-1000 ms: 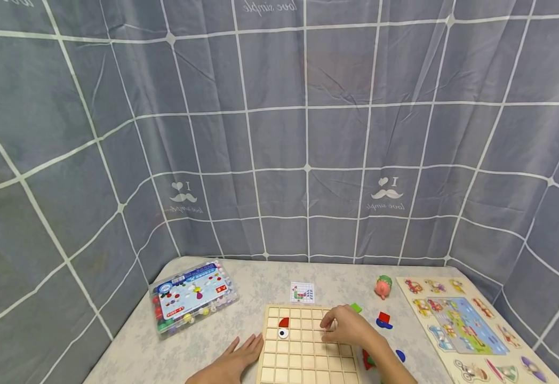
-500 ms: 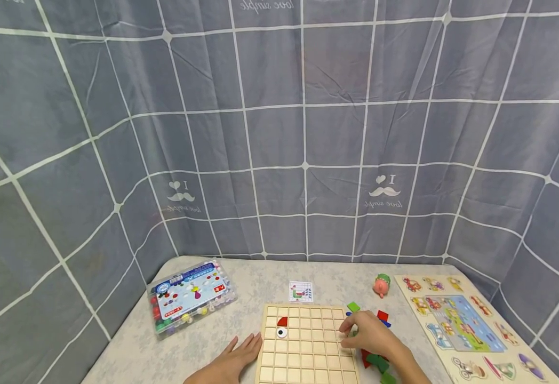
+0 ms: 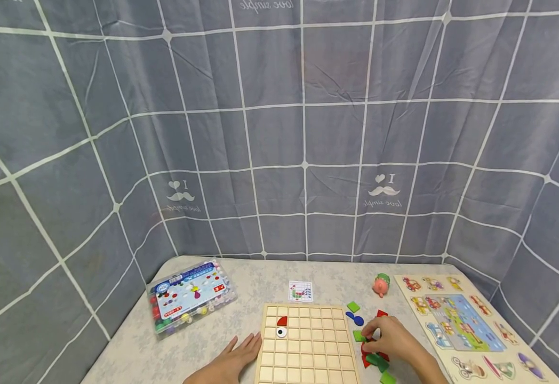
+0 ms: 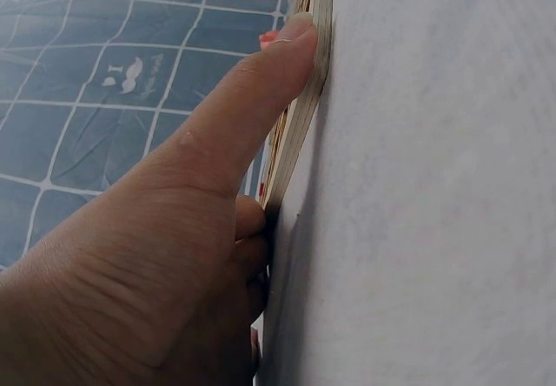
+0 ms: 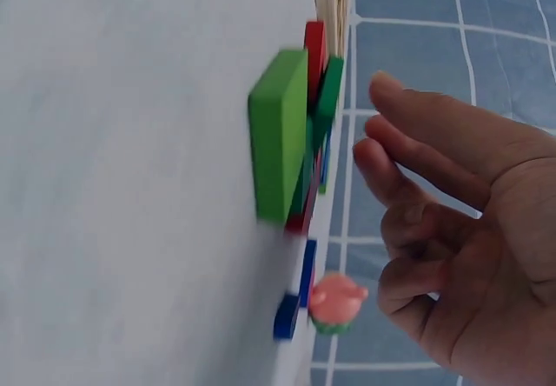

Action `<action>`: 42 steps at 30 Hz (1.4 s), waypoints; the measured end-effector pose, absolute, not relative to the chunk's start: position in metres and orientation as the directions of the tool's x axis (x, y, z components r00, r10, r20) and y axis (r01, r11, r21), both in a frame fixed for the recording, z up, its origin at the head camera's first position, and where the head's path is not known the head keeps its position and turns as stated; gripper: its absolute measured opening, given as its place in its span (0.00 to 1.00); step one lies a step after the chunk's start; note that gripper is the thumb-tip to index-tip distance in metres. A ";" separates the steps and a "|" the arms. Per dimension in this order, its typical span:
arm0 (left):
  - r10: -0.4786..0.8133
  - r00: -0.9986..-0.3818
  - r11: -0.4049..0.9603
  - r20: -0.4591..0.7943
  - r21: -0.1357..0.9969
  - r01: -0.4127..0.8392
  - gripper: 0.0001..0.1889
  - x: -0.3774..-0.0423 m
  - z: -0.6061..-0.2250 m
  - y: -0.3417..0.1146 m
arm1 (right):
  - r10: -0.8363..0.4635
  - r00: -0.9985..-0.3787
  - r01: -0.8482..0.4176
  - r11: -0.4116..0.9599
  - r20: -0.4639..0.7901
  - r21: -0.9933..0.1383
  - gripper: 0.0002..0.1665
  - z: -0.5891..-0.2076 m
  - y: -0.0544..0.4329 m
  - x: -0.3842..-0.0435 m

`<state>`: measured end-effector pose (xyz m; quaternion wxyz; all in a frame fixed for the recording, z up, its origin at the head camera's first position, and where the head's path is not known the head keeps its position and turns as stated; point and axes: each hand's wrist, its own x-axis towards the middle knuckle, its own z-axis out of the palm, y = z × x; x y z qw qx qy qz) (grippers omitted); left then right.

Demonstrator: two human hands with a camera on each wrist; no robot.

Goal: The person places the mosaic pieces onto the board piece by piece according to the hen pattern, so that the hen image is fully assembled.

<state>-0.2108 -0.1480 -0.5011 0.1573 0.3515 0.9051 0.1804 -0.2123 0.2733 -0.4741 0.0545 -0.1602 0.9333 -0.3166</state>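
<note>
Beside the wooden grid board (image 3: 306, 341), the left hand (image 3: 231, 360) lies flat on the bench (image 3: 130, 357), thumb against its edge. The right hand (image 3: 394, 341), fingers loosely spread and holding nothing, hovers over coloured blocks (image 3: 373, 360).

wooden grid board (image 3: 305, 346) bottom cut off

Pale matt wood grid board (image 3: 306, 344) — cloth backdrop (image 3: 279, 128).
</note>
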 end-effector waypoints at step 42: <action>0.700 -0.697 0.677 -0.157 0.456 0.578 0.56 -0.211 -0.502 -0.149 | -0.004 -0.968 0.132 0.843 -0.252 -0.521 0.13 -0.479 0.296 -0.201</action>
